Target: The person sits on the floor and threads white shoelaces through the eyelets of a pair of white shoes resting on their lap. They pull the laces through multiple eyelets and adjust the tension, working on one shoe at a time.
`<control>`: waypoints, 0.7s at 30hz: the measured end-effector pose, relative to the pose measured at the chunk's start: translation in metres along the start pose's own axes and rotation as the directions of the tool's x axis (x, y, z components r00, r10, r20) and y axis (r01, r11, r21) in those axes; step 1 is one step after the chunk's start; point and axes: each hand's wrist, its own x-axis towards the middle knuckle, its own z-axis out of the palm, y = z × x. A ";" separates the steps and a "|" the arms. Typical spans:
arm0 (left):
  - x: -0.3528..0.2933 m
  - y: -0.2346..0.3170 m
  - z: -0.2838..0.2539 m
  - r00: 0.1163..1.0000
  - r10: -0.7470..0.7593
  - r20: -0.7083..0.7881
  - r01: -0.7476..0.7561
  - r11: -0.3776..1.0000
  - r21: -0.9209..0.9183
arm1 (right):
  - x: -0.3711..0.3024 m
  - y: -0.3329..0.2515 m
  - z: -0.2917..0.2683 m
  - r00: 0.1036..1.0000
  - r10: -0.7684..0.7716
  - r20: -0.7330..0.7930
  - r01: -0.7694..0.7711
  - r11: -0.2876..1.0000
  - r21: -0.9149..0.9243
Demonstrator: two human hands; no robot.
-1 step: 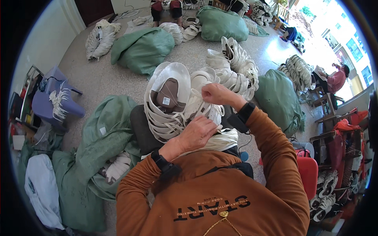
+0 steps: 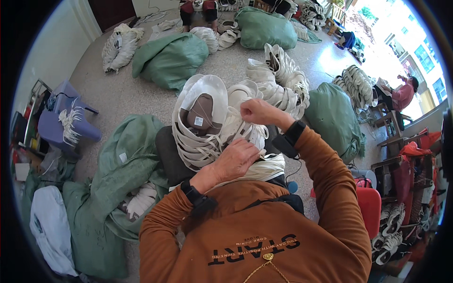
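On my lap a stack of nested white shoe uppers (image 2: pixel 196 148) stands beside another white shoe upper (image 2: pixel 231 123) with a row of eyelets. My left hand (image 2: pixel 238 158) closes its fingers on the near edge of that second upper. Just above it my right hand (image 2: pixel 259 112) is closed in a pinch; whatever lies between those fingertips is too small or hidden to make out. Loose pale laces (image 2: pixel 266 169) lie across my lap, close to my left hand. A brown tongue with a white label (image 2: pixel 199 121) shows inside the stack.
Green sacks (image 2: pixel 125 155) crowd my left side, and another green sack (image 2: pixel 332 122) stands at right. A purple stool (image 2: pixel 66 118) carries laces. More uppers (image 2: pixel 283 85) are piled ahead. A red seat (image 2: pixel 367 207) is at my right; a seated person (image 2: pixel 403 96) is farther right.
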 end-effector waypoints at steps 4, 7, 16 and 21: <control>-0.003 -0.002 -0.001 0.999 -0.042 0.020 0.042 0.999 -0.008 | 0.005 -0.012 -0.008 0.996 0.084 -0.024 -0.072 0.946 0.315; -0.002 0.000 -0.005 0.997 -0.076 0.009 0.077 0.996 -0.040 | 0.000 -0.007 -0.002 0.955 0.153 -0.255 -0.103 0.974 0.201; 0.005 0.021 -0.025 0.876 -0.449 0.176 0.434 0.577 -0.692 | -0.005 0.026 0.039 0.712 0.351 -0.608 -0.299 0.935 0.190; -0.025 0.036 -0.044 0.823 -0.514 0.242 0.394 0.209 -0.895 | 0.000 0.018 0.038 0.703 0.355 -0.616 -0.289 0.934 0.209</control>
